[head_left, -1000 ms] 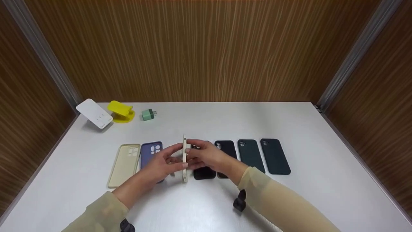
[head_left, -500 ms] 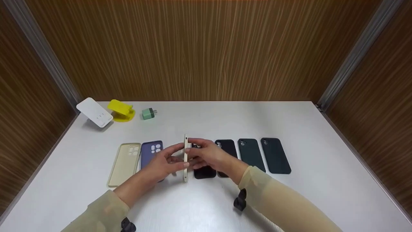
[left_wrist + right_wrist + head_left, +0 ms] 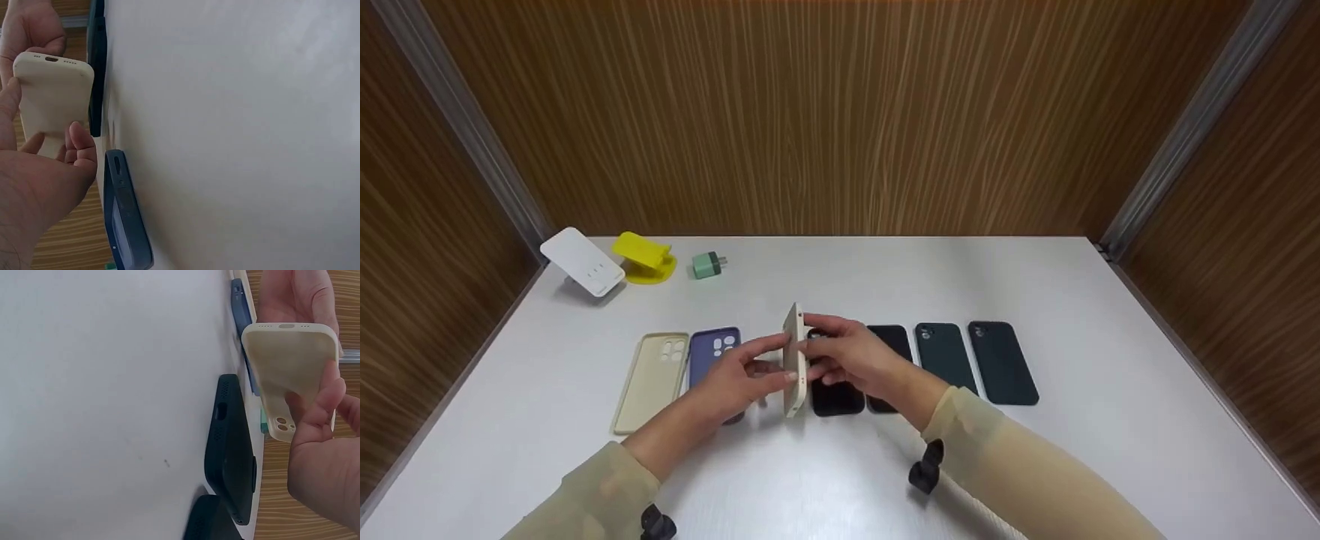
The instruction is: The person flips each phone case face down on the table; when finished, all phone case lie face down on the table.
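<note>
Fingers (image 3: 762, 346) of left hand (image 3: 726, 385) and right hand (image 3: 861, 361) clamped on upright cream case (image 3: 794, 361), by edges, above table (image 3: 840, 487), right of purple case (image 3: 705, 356). Earlier, case stood edge-on to head view; now turned, broad side facing purple case shows. Right hand slightly farther from purple case. Flat cream case (image 3: 650, 381) just left of purple case, green plug (image 3: 705, 265) behind it, dark cases (image 3: 1003, 364) right of it, unmoved.

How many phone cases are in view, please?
7: one cream case held between left hand and right hand; on the table, a second cream case and purple case to the left, four dark cases in a row to the right. Hands may hide others.
</note>
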Available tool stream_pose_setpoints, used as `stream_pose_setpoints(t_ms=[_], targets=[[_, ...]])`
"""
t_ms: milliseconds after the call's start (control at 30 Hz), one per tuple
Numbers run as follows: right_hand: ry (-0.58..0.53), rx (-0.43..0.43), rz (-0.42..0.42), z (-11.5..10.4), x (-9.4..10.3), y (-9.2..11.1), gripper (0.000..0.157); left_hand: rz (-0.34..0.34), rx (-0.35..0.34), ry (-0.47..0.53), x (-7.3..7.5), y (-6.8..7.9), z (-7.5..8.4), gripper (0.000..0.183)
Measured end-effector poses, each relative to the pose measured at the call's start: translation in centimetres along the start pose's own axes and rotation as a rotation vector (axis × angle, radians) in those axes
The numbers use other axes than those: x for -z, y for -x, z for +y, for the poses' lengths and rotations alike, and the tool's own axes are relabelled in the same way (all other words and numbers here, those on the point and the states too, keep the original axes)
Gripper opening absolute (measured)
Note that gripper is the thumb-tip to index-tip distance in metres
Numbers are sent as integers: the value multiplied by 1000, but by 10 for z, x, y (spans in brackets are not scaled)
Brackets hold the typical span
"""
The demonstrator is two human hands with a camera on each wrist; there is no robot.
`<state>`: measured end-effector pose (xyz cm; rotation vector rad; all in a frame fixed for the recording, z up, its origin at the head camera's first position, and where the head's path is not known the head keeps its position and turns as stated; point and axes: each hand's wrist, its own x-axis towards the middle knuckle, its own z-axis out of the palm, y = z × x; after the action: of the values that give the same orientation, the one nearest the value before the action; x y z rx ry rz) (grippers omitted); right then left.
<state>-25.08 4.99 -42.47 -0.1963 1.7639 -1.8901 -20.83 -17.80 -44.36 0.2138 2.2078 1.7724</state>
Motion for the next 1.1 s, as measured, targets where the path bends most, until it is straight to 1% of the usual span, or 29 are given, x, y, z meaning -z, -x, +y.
stream_pose_setpoints(t_ms=[167,333,433,500,600,700,867,1100], targets=[[-50,26,-21,-5,0,4,61,37,-21,9,3,-2,2,65],[-102,33,-32,-6,2,6,58,60,-21,34,6,-3,6,64],[-99,41,-26,-5,2,5,56,103,-19,56,8,-5,6,62],[-68,49,-10,-5,1,5,55,149,-20,63,9,-7,6,62],[4,70,29,-2,0,4,55,225,-7,44,12,-8,5,66],[82,97,76,1,-3,2,56,271,9,9,15,-7,3,68],[178,125,130,8,-6,-2,53,298,34,-61,17,-10,1,65],[301,147,160,12,-10,-6,51,308,42,-145,18,-11,-4,64]])
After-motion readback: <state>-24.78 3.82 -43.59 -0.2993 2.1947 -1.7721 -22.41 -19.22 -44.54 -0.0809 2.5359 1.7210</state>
